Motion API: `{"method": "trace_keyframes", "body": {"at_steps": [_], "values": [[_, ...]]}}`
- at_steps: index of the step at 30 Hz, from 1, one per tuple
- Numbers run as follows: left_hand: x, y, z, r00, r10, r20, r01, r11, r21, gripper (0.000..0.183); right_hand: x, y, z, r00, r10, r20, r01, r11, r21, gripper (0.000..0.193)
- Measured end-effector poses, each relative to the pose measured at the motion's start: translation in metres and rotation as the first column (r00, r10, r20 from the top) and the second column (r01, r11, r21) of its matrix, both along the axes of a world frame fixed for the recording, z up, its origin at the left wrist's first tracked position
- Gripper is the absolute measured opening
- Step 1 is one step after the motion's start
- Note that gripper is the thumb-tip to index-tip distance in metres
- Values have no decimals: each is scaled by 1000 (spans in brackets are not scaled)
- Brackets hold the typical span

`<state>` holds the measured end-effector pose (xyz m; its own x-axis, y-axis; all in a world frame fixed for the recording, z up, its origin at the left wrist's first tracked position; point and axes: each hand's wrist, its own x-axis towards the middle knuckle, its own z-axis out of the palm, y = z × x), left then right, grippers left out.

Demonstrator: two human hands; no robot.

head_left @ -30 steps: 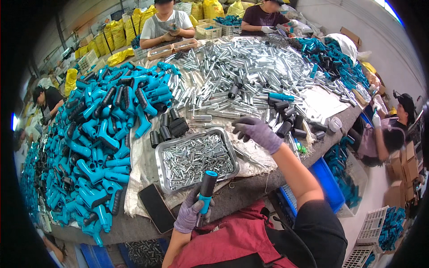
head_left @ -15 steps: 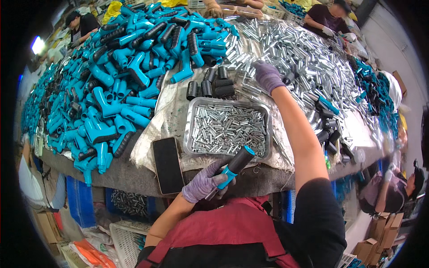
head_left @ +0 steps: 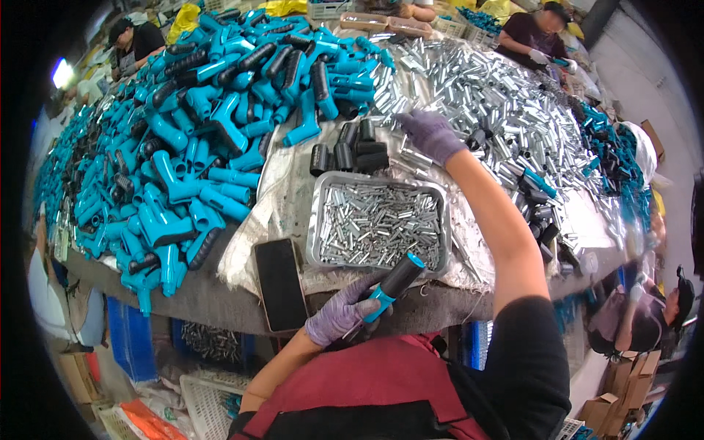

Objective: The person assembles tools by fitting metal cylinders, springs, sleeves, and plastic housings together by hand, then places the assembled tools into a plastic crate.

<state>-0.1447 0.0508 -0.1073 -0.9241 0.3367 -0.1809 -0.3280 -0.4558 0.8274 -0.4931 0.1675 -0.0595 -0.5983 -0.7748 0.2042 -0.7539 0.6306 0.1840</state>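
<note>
My left hand (head_left: 339,315), in a purple glove, is closed around a teal handle with a black sleeve (head_left: 402,279), which tilts up to the right and ends in a teal cap. Below it, the lower end of the handle is hidden by the glove. My right hand (head_left: 431,136), gloved alike, reaches over the near left edge of a pile of silver metal tubes (head_left: 477,81). Its fingers point left and look stretched apart, with nothing visible in them; the fingertips are partly hidden. Short black sleeves (head_left: 345,155) stand and lie just left of that hand.
A metal tray (head_left: 314,227) of small silver pins sits in front of me, beside a dark phone (head_left: 280,284). Teal pistol-shaped housings (head_left: 176,176) are heaped on the left. More black sleeves (head_left: 546,227) lie at right. Co-workers (head_left: 532,40) sit around the table.
My right hand has moved a little left and nearer, over the edge of the tubes. My left hand and the handle have shifted slightly right and down. The view has tilted slightly.
</note>
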Motion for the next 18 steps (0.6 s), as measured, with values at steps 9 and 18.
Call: {"method": "trace_keyframes", "body": {"at_steps": [9, 18], "values": [[7, -3, 5, 995, -57, 83, 46, 990, 131, 70, 188, 100, 70, 356, 441, 824, 149, 844, -516, 17], [12, 1, 3, 999, -17, 32, 13, 995, 96, 72, 205, 105, 78, 494, 350, 796, 52, 902, -429, 21]]}}
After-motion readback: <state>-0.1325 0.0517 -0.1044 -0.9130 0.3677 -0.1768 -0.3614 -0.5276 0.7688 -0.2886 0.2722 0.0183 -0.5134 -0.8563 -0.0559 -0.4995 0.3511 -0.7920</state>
